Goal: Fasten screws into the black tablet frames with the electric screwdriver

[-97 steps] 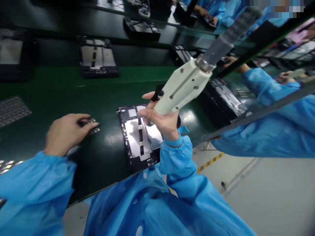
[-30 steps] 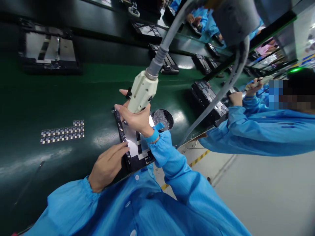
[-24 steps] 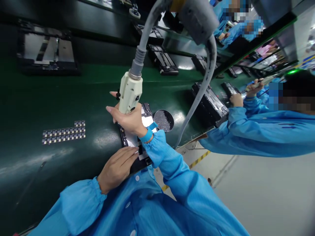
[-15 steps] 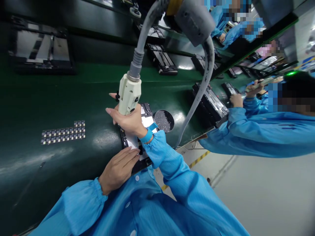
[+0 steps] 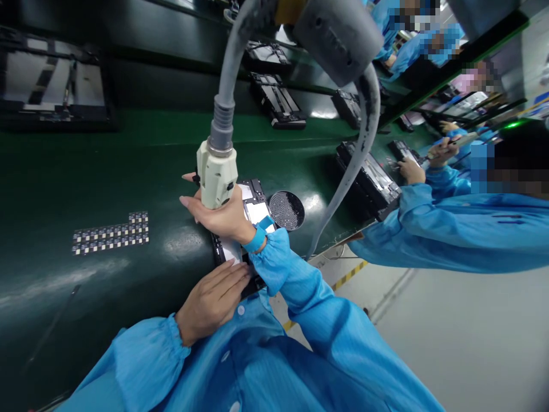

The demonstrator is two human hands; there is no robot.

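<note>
Right hand (image 5: 223, 214) wrapped around the cream electric screwdriver (image 5: 217, 174), held upright over the tablet chassis (image 5: 253, 200). Left hand (image 5: 212, 300), fingers extended flat, presses the chassis's near edge against the green surface (image 5: 107, 171).

Green bench (image 5: 107, 171), open tablet chassis (image 5: 256, 201), round screw dish (image 5: 286, 210) (just beside it), chequered parts sheet (image 5: 110, 232)
</note>
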